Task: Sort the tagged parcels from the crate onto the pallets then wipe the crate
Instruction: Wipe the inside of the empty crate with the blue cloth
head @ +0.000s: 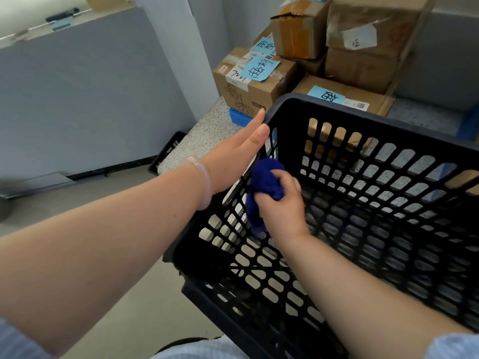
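**Grey-walled corner, cloth inside the crate**

A speckled floor (pixel 207 130) runs up to grey walls; beyond the left hand (pixel 233 156) cardboard parcels (pixel 248 81) with blue paper tags are stacked, the nearest on a blue pallet (pixel 239 116); the black lattice crate (pixel 363 112) stands just right of that hand. The left hand lies flat against the outside of the crate's left wall near the far corner, fingers straight and together, a pale bracelet (pixel 202 182) at the wrist; the right hand (pixel 282 206), just below and right of it, reaches inside the crate, fingers curled round a bunched dark-blue cloth (pixel 267 177) that touches the same wall's inner face.
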